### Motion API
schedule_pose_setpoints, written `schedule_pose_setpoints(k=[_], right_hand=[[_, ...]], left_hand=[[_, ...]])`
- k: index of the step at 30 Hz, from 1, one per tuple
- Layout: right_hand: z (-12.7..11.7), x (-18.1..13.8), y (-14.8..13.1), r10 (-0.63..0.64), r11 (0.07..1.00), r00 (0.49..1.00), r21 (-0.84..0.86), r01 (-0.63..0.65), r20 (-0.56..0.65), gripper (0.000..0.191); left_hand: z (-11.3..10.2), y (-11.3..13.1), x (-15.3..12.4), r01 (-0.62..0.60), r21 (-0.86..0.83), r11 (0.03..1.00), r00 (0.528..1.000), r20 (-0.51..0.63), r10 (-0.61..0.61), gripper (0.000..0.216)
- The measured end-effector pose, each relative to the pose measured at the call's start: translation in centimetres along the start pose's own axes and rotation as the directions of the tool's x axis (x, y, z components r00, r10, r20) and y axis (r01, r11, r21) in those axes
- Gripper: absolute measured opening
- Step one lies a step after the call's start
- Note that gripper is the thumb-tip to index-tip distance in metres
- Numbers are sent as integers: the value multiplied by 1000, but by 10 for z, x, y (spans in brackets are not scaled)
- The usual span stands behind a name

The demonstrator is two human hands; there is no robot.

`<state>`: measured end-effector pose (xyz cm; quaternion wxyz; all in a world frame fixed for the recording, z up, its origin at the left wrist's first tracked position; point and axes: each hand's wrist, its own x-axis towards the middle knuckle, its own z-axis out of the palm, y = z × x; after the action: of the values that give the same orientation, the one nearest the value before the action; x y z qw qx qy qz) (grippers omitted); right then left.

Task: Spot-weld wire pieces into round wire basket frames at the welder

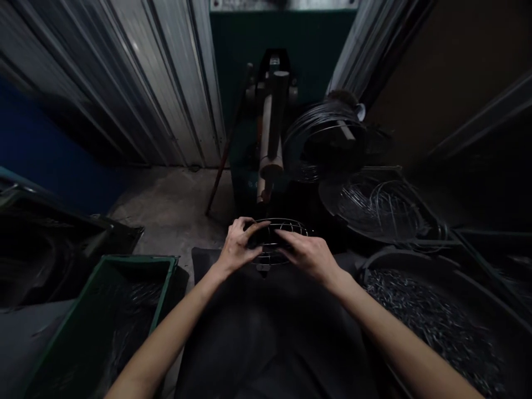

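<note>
A round wire cage (291, 223), made of thin shiny rings joined by cross wires, is just in front of my lap, below the end of the machine's arm. My left hand (240, 245) holds its left side, with the thumb on the near rings and the fingers over the top. On the right side, my right hand (311, 254) grips it, with its fingers pointing in toward the middle. The hands hide much of the cage. Above it, the machine (272, 133) has a thick rod that points toward me.
To the left stands a green crate (172, 266) with thin metal pieces inside. At right are a large tub of small metal pieces (419, 310) and a dark tray with loose wire rings (382, 205). A wire coil (324, 113) hangs beside the machine. A thin bar (222, 166) leans left of it.
</note>
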<state>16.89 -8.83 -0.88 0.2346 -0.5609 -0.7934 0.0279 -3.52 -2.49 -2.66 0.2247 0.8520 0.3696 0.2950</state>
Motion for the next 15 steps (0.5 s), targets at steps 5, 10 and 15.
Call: schedule_pose_setpoints(k=[5, 10, 15], right_hand=[[6, 3, -1, -310, 910, 949, -307, 278, -61, 33], [6, 15, -7, -392, 851, 918, -405, 336, -63, 31], [4, 21, -3, -468, 832, 877, -392, 393, -113, 23]], left_hand=[[-4, -6, -5, 44, -124, 991, 998, -41, -49, 60], [-7, -12, -7, 45, -144, 989, 994, -94, -59, 59], [-10, -16, -6, 32, -167, 985, 993, -105, -50, 60]])
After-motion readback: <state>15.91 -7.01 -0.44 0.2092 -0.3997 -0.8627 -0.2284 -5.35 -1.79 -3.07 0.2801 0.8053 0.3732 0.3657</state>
